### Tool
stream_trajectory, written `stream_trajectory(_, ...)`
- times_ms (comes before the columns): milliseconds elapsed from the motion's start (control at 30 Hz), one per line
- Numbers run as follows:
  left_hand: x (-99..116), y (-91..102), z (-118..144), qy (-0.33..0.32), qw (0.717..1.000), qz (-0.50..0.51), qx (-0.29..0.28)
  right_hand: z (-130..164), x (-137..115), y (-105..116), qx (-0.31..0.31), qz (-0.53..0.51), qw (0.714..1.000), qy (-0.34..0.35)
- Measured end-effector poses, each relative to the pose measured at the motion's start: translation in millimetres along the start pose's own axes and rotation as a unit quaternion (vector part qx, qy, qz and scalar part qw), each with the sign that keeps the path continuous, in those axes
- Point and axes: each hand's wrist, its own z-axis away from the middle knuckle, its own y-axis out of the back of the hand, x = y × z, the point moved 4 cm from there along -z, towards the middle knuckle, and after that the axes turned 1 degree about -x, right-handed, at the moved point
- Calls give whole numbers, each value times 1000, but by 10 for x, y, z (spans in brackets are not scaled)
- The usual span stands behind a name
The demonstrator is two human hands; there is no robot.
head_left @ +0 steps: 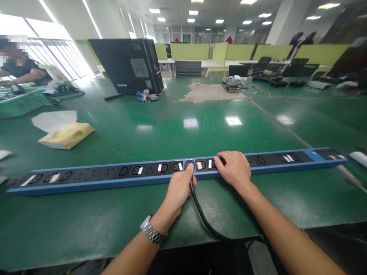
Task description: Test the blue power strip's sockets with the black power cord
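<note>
A long blue power strip (pixel 94 182) with many black sockets lies across the green table (pixel 160 130), parallel to its front edge. My left hand (pixel 179 189) grips a black plug (pixel 189 165) seated in a socket near the strip's middle. The plug's black cable (pixel 205 219) runs back over the table edge. My right hand (pixel 235 168) rests flat on the strip just right of the plug, fingers spread over the sockets.
A tissue pack (pixel 66 134) lies at the left. A black computer tower (pixel 127 65) stands at the back, with gloves (pixel 146 96) beside it. Another person (pixel 20 68) sits at the far left. A white object (pixel 358 157) is at the right edge.
</note>
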Motion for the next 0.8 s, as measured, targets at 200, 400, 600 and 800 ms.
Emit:
stream_trajectory(200,295,-78,157,-128,990,-59,-2,-151,144,101,2,-209,974,-84)
stream_trajectory(400,870,-530,270,-263,925,-222,-162,-227,-223,845,-149,-323,934,-35)
stream_trajectory(600,948,-294,144,-289,853,-336,-274,-241,65,1000,-199,-295,931,-84)
stream_trajectory(800,530,492,-234,-286,757,-574,127,-122,394,506,-249,-234,928,-145)
